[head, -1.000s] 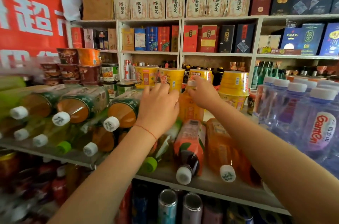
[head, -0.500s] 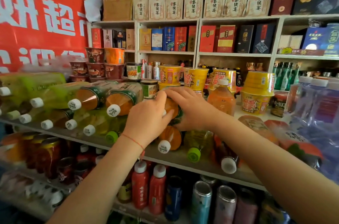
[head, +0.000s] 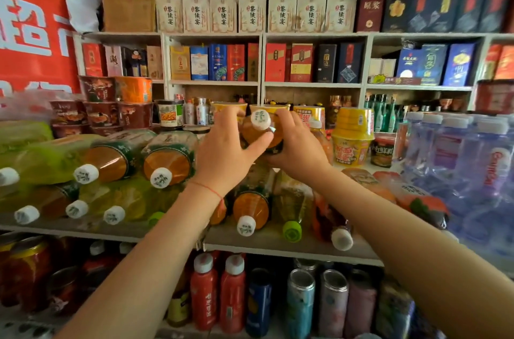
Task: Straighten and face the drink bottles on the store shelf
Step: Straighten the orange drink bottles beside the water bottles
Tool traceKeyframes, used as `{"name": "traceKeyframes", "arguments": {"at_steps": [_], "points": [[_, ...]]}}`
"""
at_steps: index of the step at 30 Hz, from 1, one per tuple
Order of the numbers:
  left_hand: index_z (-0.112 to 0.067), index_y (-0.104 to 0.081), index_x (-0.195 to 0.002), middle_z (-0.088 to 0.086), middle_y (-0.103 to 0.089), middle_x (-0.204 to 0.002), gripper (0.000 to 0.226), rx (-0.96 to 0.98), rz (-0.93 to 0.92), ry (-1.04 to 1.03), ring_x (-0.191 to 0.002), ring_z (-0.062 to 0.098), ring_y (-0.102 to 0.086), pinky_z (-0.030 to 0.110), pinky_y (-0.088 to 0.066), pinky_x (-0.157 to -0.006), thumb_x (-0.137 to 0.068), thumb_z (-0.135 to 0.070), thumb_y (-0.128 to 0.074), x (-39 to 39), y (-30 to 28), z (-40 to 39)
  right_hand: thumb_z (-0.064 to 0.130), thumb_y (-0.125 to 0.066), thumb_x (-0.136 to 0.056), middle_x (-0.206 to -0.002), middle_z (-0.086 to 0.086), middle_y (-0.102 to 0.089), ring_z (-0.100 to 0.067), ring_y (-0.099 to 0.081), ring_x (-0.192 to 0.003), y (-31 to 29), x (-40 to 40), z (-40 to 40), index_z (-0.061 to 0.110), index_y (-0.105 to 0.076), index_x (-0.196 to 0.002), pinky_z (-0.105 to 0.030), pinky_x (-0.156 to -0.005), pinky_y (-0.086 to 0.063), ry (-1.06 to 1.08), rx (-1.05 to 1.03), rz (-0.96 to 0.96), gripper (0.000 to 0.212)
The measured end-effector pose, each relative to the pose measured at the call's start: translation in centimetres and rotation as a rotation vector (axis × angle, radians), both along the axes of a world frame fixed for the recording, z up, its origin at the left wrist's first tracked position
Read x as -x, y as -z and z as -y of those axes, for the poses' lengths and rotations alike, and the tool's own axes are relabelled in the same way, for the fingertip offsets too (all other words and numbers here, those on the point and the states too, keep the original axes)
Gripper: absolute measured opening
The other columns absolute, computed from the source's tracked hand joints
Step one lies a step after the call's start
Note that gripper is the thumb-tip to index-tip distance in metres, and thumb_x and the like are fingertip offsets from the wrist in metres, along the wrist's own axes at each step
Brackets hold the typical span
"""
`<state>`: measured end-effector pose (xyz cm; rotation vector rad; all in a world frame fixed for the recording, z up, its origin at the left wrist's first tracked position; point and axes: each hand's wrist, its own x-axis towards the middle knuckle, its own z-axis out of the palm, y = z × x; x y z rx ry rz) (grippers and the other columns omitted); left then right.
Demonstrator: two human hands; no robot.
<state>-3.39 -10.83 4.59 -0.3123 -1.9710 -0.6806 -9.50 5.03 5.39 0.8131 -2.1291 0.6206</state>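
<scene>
Bottle (head: 261,134) at frame center lies cap toward the camera, left hand (head: 225,155) and right hand (head: 299,148) fingers curled around its sides.

An amber tea bottle (head: 261,133), white cap toward the camera, is gripped between the left hand (head: 225,155) and right hand (head: 297,149), above the lying stack. Similar bottles (head: 167,160) are stacked on their sides at left on the shelf (head: 278,244). Water bottles (head: 472,160) are seen upright at right; yellow noodle cups (head: 353,135) behind.
</scene>
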Motion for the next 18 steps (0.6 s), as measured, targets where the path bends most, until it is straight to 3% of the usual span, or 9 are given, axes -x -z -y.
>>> {"name": "traceKeyframes", "arguments": {"at_steps": [4,6,10,14,18], "points": [[-0.026,-0.025,-0.155,0.001,-0.043,-0.152,0.072,-0.193,0.429,0.195,-0.135,0.022,-0.047,0.042,-0.043,-0.108,-0.096,-0.039,-0.064,2.7,0.7,0.2,0.038,-0.089,-0.068,-0.134,-0.002,-0.048,-0.026,-0.051,-0.121,-1.3,2.8,-1.0,0.019,-0.039,-0.139,-0.041,-0.092,-0.052,0.053,0.063,0.112,0.089],[-0.030,-0.016,-0.159,0.001,-0.038,-0.157,0.079,-0.247,0.548,0.277,-0.143,0.023,-0.039,0.047,-0.037,-0.116,-0.097,-0.032,-0.064,3.8,0.8,-0.2,0.035,-0.091,-0.065,-0.132,-0.002,-0.050,-0.021,-0.050,-0.119,-1.9,4.1,-1.3,0.018,-0.042,-0.138,-0.031,-0.091,-0.045,0.042,0.113,0.178,0.089],[-0.030,-0.024,-0.155,-0.007,-0.050,-0.130,0.069,-0.327,0.617,0.321,-0.131,0.018,-0.048,0.033,-0.039,-0.103,-0.098,-0.020,-0.062,5.6,1.2,-1.4,0.039,-0.092,-0.062,-0.127,0.000,-0.056,-0.018,-0.053,-0.116,-2.6,6.3,-0.7,0.021,-0.047,-0.133,-0.029,-0.086,-0.043,0.042,0.049,0.314,0.086],[-0.028,-0.036,-0.150,-0.005,-0.057,-0.139,0.053,-0.337,0.613,0.222,-0.128,0.020,-0.054,0.044,-0.045,-0.109,-0.102,-0.029,-0.056,7.9,1.6,-1.4,0.046,-0.089,-0.066,-0.128,-0.003,-0.057,-0.024,-0.055,-0.118,-3.0,8.5,-0.3,0.016,-0.045,-0.137,-0.036,-0.090,-0.050,0.077,-0.028,0.451,0.089],[-0.026,-0.042,-0.141,-0.003,-0.061,-0.127,0.043,-0.303,0.641,0.181,-0.111,0.017,-0.058,0.037,-0.047,-0.096,-0.101,-0.024,-0.056,9.6,1.5,-1.7,0.052,-0.085,-0.069,-0.127,-0.006,-0.058,-0.027,-0.056,-0.117,-3.2,10.1,-0.2,0.013,-0.045,-0.134,-0.041,-0.090,-0.055,0.110,-0.059,0.580,0.086]]}}
